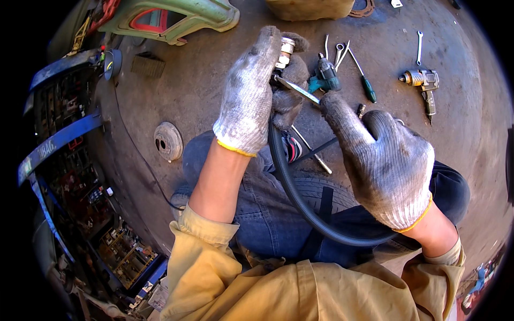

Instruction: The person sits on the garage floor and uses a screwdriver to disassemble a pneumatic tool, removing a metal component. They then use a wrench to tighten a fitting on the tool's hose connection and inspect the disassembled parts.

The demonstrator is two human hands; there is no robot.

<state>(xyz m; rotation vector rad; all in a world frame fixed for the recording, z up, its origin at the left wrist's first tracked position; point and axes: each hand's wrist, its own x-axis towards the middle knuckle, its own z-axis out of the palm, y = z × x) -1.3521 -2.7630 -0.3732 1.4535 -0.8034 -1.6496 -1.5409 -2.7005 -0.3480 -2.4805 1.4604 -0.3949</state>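
Observation:
My left hand (246, 93), in a grey-white knit glove with a yellow cuff edge, is closed round the upper end of a black rubber hose (294, 195). A shiny metal fitting (286, 51) sticks up between its thumb and fingers. From there the hose curves down over my lap and off to the right. My right hand (383, 160), gloved alike, grips a slim flat metal tool (300, 91). The tool's narrow tip meets the hose end just below the fitting. My glove hides its rear part, so its exact kind is unclear.
Beyond my hands lie a teal power driver (325, 75), a green-handled screwdriver (369, 90), an air drill (420, 79) and a spanner (420, 47). A green plastic stool (214, 18) stands far left. A round metal part (168, 141) and a blue-framed rack (64, 142) are left.

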